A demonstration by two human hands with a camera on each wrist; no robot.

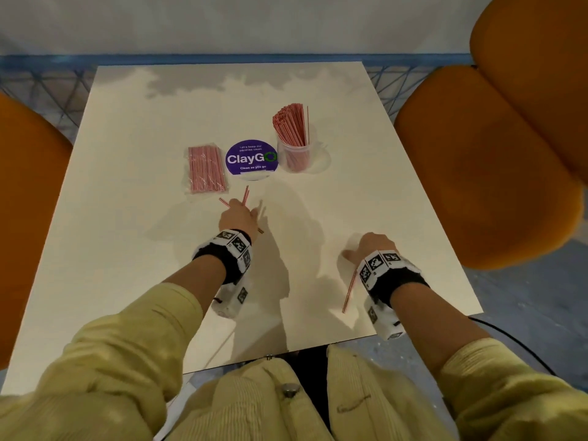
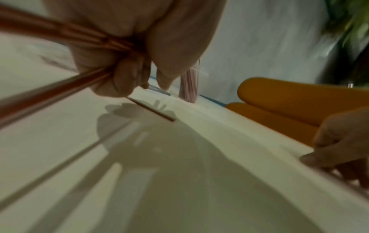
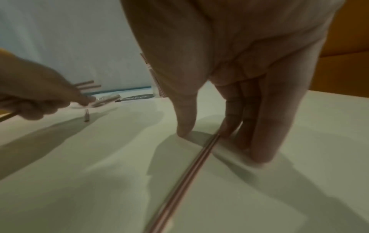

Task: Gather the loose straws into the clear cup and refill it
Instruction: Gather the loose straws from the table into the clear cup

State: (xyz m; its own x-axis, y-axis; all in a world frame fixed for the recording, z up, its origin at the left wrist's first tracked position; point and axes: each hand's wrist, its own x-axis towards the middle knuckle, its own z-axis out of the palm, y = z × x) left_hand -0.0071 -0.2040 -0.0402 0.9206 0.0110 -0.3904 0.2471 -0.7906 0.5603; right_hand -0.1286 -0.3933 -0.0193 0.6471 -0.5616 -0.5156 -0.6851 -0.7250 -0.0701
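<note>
A clear cup (image 1: 294, 154) packed with red-and-white straws stands upright at the back of the white table (image 1: 127, 249). My left hand (image 1: 245, 206) hovers at mid-table and grips several loose straws (image 1: 245, 194) in curled fingers; the left wrist view shows them crossing through the fist (image 2: 123, 78). One more straw (image 2: 151, 109) lies on the table just under that hand. My right hand (image 1: 366, 246) is near the front right, thumb and straight fingertips (image 3: 233, 126) down on the table, touching a pair of straws (image 3: 199, 157) lying side by side.
A sealed plastic pack of straws (image 1: 205, 169) lies left of a round purple ClayGo sticker (image 1: 251, 159). Orange chairs flank the table on the left (image 1: 25, 218) and on the right (image 1: 493, 170). The table's front edge runs just below my wrists.
</note>
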